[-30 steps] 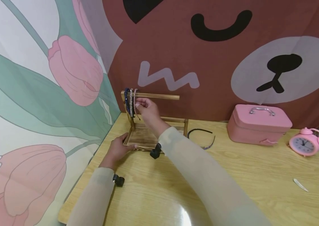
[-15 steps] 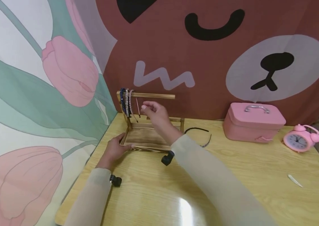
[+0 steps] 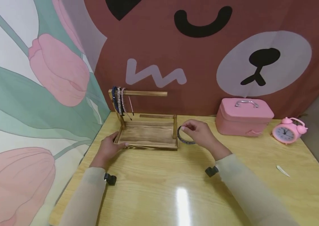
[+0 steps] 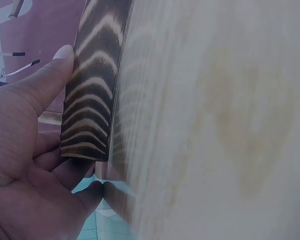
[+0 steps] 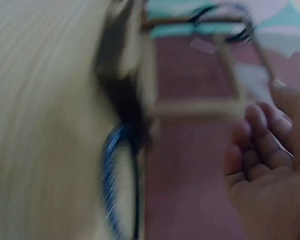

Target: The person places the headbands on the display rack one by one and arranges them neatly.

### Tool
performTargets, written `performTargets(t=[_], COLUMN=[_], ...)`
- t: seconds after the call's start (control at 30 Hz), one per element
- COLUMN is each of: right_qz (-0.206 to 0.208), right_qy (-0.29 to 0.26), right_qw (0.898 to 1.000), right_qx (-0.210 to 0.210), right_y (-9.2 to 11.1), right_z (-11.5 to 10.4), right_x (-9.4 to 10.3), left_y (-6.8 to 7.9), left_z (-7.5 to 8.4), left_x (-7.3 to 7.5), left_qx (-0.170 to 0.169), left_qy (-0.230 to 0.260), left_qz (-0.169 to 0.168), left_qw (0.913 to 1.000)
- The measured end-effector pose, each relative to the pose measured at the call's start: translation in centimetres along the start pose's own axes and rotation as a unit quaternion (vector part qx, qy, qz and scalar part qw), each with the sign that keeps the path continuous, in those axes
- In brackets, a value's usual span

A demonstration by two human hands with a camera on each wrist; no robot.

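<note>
A wooden stand (image 3: 149, 147) with a tray base and a raised bar stands on the table. My left hand (image 3: 107, 149) holds its front left corner, thumb on the front rim (image 4: 90, 95) in the left wrist view. From the bar's left end hang three headbands: a dark blue one (image 3: 114, 98), a silver one (image 3: 119, 101) and a pink one (image 3: 123, 102). Right of the stand lies a dark blue headband (image 3: 185, 142), partly hidden behind my right hand (image 3: 203, 135). That hand hovers by it, fingers loosely bent around nothing in the blurred right wrist view.
A pink case (image 3: 244, 116) with a metal handle stands at the back against the bear-print cloth (image 3: 153, 28). Beside it, further right, is a pink alarm clock (image 3: 285, 133). A small white hair clip (image 3: 282, 171) lies on the table at the right.
My right hand has left the pink headband on the bar and moved right and down to the headband on the table. My left hand keeps its hold on the stand.
</note>
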State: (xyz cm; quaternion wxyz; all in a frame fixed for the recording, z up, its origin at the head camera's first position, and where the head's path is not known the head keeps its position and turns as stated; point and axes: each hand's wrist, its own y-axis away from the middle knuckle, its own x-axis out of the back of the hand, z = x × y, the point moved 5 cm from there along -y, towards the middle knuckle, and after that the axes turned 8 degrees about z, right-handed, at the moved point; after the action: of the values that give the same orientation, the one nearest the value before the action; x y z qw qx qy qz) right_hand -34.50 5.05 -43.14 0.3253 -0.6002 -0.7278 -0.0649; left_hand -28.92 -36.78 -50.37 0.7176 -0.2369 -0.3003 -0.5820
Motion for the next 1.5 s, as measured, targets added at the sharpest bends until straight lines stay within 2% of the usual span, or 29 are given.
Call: performTargets(t=[0.13,0.3,0.47,0.7,0.9,1.0,1.07,1.17,1.23,1.3,1.33,1.37,1.4,1.43,1.5], right_qz=[-0.044,-0.08,-0.103,-0.129,-0.133,-0.136,-0.124,-0.075,-0.03,0.021,0.043,0.064,0.083,0.094,0.114], right_qy=[0.095,0.147,0.175,0.194,0.221,0.207,0.197,0.164,0.113,0.028,-0.026,-0.086,-0.156,-0.219,-0.339], right_qw=[0.994,0.986,0.978,0.971,0.964,0.967,0.971,0.983,0.993,0.998,0.996,0.989,0.977,0.963,0.924], right_qx=[0.014,0.028,0.049,0.05,0.071,0.065,0.059,0.03,-0.008,-0.054,-0.078,-0.101,-0.119,-0.129,-0.134], right_y=[0.2,-0.5,-1.1,-1.6,-1.1,-0.9,-0.8,-0.7,-0.6,-0.6,-0.6,-0.5,-0.5,-0.5,-0.6], right_z=[3.6,6.1,6.7,7.3,7.5,7.7,7.9,8.4,8.7,8.7,8.6,8.4,8.0,7.5,6.2], right_x=[0.5,-0.3,-1.6,-3.6,-3.4,-2.9,-2.4,-1.0,0.4,2.0,2.8,3.5,4.1,4.7,5.8], left_y=[-0.1,0.0,-0.1,0.2,0.1,0.0,0.0,0.1,0.2,0.1,0.1,0.1,0.1,0.0,0.0], left_z=[-0.1,-0.2,-0.2,0.0,0.0,-0.1,-0.1,0.0,0.1,0.1,0.1,0.1,0.0,0.0,0.0], left_x=[0.3,0.6,0.1,-0.3,-0.6,-0.4,-0.2,-0.1,-0.1,-0.3,-0.3,-0.4,-0.4,-0.4,-0.3], left_qx=[0.008,0.007,0.003,-0.001,-0.002,0.002,0.005,0.003,0.004,0.004,0.006,0.007,0.008,0.007,0.006], left_qy=[0.005,0.001,-0.006,-0.007,-0.004,-0.004,-0.002,0.0,0.001,-0.002,-0.002,-0.004,-0.007,-0.008,-0.006], left_qz=[-0.006,-0.006,-0.015,-0.008,-0.012,-0.01,-0.01,-0.012,-0.015,-0.017,-0.018,-0.019,-0.019,-0.019,-0.017], left_qw=[0.9999,1.0,0.9999,0.9999,0.9999,0.9999,0.9999,0.9999,0.9999,0.9998,0.9998,0.9998,0.9998,0.9998,0.9998])
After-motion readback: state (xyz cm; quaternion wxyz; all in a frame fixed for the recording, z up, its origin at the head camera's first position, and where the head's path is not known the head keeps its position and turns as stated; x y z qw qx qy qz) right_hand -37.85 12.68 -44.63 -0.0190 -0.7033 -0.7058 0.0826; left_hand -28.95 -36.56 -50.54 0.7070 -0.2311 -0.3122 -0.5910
